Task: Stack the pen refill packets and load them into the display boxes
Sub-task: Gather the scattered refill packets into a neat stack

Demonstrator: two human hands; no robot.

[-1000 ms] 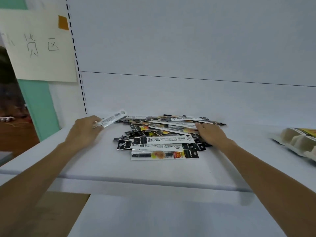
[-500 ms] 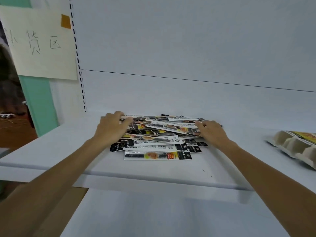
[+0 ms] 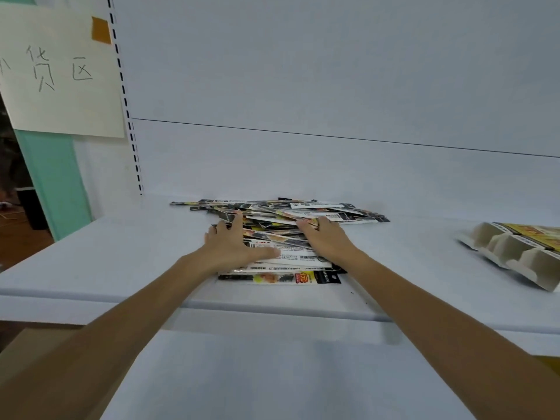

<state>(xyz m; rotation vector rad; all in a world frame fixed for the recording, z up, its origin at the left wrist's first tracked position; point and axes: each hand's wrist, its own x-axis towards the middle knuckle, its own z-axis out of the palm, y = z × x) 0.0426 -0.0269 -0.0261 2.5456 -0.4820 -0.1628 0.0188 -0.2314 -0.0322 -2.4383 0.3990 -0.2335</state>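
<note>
A loose pile of pen refill packets (image 3: 303,262), black, white and yellow, lies on the white shelf (image 3: 121,268) in front of me. My left hand (image 3: 233,247) lies flat on the pile's left side, fingers spread and thumb across a white packet. My right hand (image 3: 325,239) rests on the right side of the pile. Its fingers curl down among the packets, so the fingertips are hidden. A pale cardboard display box (image 3: 512,256) with several compartments lies tilted at the shelf's far right, well away from both hands.
The white back panel (image 3: 303,86) rises right behind the pile. A paper sign (image 3: 60,71) with handwriting hangs at the upper left by a slotted upright. A lower shelf (image 3: 272,374) sticks out beneath my arms. A brown carton shows at the bottom left.
My left hand carried one packet in from the left, let it go on the pile and now lies flat on it. My right hand slid left towards the pile's middle.
</note>
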